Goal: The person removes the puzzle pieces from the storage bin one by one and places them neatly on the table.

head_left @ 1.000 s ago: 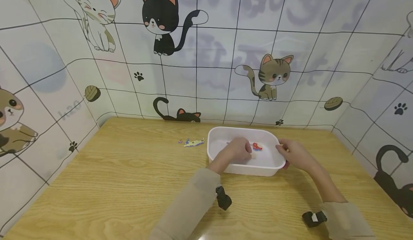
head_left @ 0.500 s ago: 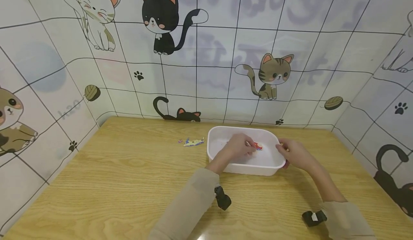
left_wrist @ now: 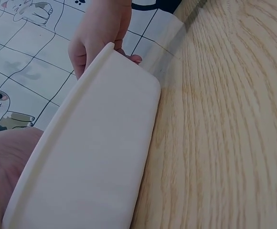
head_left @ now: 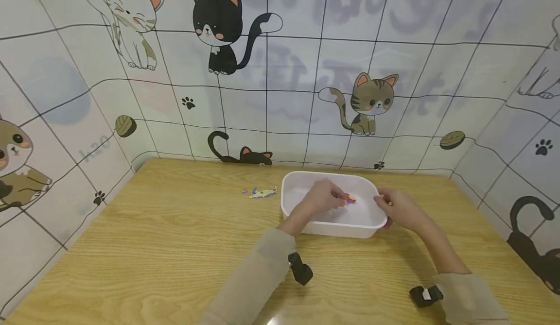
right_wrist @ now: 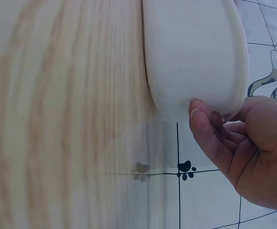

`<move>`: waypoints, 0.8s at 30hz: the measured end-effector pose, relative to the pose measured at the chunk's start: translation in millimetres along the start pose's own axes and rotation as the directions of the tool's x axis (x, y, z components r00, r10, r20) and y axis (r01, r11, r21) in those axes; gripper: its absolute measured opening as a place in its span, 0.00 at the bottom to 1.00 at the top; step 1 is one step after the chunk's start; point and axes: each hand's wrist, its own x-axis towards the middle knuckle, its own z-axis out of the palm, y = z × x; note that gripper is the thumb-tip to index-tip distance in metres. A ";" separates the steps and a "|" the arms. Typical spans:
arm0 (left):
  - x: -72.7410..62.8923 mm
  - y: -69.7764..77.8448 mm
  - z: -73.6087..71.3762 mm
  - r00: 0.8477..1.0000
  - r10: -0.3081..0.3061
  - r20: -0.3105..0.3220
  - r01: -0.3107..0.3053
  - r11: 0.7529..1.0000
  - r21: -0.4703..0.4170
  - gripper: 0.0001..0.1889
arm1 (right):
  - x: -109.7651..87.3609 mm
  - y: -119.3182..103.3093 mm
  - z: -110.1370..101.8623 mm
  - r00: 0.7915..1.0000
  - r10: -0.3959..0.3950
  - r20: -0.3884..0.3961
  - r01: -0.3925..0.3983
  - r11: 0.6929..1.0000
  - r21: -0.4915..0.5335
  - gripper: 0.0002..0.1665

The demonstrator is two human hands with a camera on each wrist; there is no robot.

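Observation:
A white plastic basin [head_left: 337, 230] stands on the wooden table. My left hand [head_left: 321, 197] reaches down inside it, fingers bent, fingertips at a small flat red-and-blue piece [head_left: 350, 198] on the basin floor. Whether they pinch that piece or anything else is hidden. In the left wrist view the basin wall [left_wrist: 90, 138] covers the fingers. My right hand [head_left: 400, 209] grips the basin's right end; in the right wrist view its thumb is at the rim and its fingers [right_wrist: 203, 126] curl under against the outer wall.
Left of the basin, a flat yellow-and-blue piece [head_left: 263, 194] and a tiny pink bit [head_left: 244, 191] lie on the table [head_left: 175, 247]. A cat-print wall sheet [head_left: 288, 72] rises behind and at both sides. Each sleeve carries a black wrist camera [head_left: 300, 269].
My left hand has shifted slightly up and to the right inside the basin, bringing its fingertips to the red-and-blue piece. The right hand keeps its grip and the basin stays put.

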 end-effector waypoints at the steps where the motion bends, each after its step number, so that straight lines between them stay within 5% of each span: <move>1: -0.7 0.4 -0.5 1.000 -0.002 -0.002 0.002 1.000 0.004 0.07 | -0.1 -0.2 0.1 1.000 -0.001 0.000 0.001 1.000 0.001 0.27; 10: -8.3 2.6 -7.8 0.999 -0.003 -0.033 0.004 1.000 0.015 0.08 | -0.5 -0.9 0.4 1.000 0.002 0.000 -0.002 1.000 0.011 0.27; 19: -14.2 -7.3 -21.0 0.997 0.059 -0.055 -0.059 0.998 0.014 0.05 | -0.4 -1.4 0.4 1.000 0.004 0.004 -0.004 1.000 0.008 0.27; 24: -20.4 -11.6 -30.9 0.995 0.060 -0.082 -0.063 0.997 -0.042 0.04 | 0.0 -0.6 0.6 1.000 0.010 0.002 -0.010 1.000 -0.002 0.27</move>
